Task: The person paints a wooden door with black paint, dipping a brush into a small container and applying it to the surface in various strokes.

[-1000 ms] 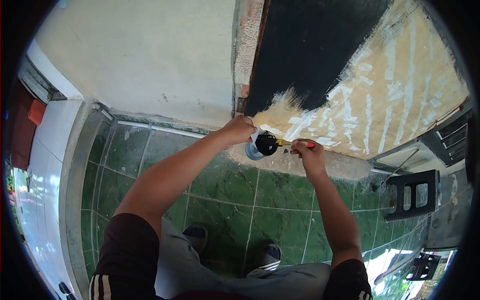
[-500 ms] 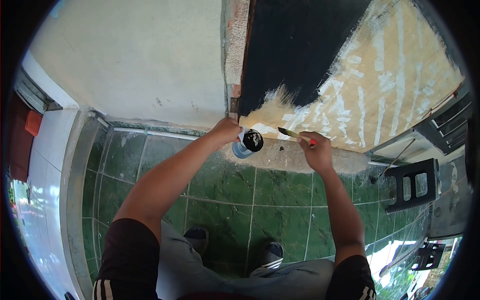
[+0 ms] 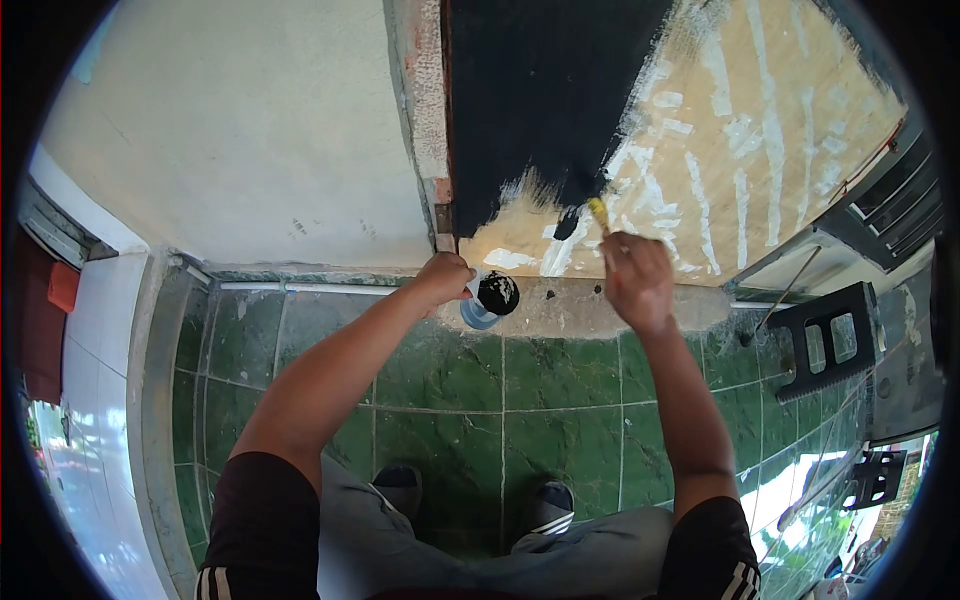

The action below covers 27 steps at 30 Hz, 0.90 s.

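My left hand [image 3: 444, 280] is closed on the side of a small clear plastic cup [image 3: 480, 318] with black paint in its mouth. In my right hand [image 3: 640, 278] is a paintbrush [image 3: 599, 212], its yellowish part pointing up and left. The brush end meets or nears the tan panel [image 3: 745, 190]; its bristles are hard to make out against the black. Black paint [image 3: 545, 95] covers the panel's upper left, with a ragged lower edge and a separate black patch [image 3: 572, 222] below. White streaks mark the tan part.
A pale wall [image 3: 250, 130] stands left, past a rough masonry edge [image 3: 430, 90]. A white pipe [image 3: 310, 287] runs along its foot. Green tiles [image 3: 560, 380] cover the floor. A black plastic stool [image 3: 825, 340] stands at right; my feet [image 3: 550, 500] are below.
The brush has moved up and left onto the panel's black edge, and a black patch now shows below that edge. The cup stays in my left hand; the view has shifted slightly.
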Tool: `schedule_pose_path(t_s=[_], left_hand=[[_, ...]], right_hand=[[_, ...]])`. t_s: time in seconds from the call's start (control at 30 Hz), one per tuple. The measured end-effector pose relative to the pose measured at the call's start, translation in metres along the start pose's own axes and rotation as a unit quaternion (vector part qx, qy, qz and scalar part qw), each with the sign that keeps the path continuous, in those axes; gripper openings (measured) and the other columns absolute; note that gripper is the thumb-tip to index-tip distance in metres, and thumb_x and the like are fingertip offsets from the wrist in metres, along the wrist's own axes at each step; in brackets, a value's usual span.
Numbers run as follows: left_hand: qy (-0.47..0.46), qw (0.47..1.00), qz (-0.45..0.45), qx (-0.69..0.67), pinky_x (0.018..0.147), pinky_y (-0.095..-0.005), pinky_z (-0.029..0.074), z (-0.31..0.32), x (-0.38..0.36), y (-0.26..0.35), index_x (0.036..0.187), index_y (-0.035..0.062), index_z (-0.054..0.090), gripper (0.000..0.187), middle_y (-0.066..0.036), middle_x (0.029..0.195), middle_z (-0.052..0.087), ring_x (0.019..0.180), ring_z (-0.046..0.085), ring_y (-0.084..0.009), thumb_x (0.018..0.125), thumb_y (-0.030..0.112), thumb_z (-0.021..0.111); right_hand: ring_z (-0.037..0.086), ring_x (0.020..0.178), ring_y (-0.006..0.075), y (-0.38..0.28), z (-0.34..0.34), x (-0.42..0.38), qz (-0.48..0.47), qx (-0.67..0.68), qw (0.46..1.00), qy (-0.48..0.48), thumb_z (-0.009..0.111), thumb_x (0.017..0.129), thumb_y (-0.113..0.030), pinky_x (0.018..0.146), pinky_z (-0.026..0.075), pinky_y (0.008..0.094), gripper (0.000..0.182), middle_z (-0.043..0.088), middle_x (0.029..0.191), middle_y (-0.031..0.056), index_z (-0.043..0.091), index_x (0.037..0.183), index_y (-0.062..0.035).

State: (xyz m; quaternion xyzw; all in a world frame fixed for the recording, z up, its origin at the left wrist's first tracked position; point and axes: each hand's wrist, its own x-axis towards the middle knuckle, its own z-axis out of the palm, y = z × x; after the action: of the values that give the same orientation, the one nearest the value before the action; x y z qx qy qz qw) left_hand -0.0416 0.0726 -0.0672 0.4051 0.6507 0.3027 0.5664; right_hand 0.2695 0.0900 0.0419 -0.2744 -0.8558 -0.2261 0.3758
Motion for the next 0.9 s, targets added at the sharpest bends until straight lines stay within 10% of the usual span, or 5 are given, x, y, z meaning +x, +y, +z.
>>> schedule_pose_path(t_s=[0.4,0.73,0.9], left_hand=[[-0.027,0.998,-0.002,0.051,0.081,-0.0303,0.060,0.008,-0.005,-0.005,0.106,-0.0051,0.067,0.021,-0.012,0.104,0.068,0.089,0.068,-0.0179,0.098,0.012,0.060],[-0.021,0.999,0.001,0.044,0.079,-0.0305,0.060,0.016,-0.005,-0.006,0.109,-0.0083,0.064,0.024,-0.013,0.109,0.063,0.089,0.068,-0.0201,0.097,0.012,0.062],[-0.039,0.998,-0.001,0.058,0.077,-0.0303,0.060,0.020,-0.008,-0.005,0.103,-0.0085,0.065,0.022,-0.013,0.104,0.063,0.087,0.067,-0.0200,0.097,0.013,0.063]], right_hand=[[0.065,0.088,0.0304,0.016,0.087,-0.083,0.118,0.111,0.936,-0.313,0.062,0.089,-0.010,0.083,0.048,0.0447,0.019,0.067,0.088,0.0111,0.072,0.104,-0.0077],[0.063,0.081,0.0243,0.014,-0.028,0.034,0.036,0.008,0.998,0.059,0.067,0.082,-0.003,0.074,0.047,0.0409,0.025,0.067,0.093,0.0075,0.071,0.106,-0.0025],[0.064,0.085,0.0226,-0.002,0.052,-0.060,0.011,-0.011,0.992,-0.123,0.064,0.079,-0.007,0.076,0.048,0.0395,0.029,0.067,0.094,0.0061,0.071,0.106,-0.0037]])
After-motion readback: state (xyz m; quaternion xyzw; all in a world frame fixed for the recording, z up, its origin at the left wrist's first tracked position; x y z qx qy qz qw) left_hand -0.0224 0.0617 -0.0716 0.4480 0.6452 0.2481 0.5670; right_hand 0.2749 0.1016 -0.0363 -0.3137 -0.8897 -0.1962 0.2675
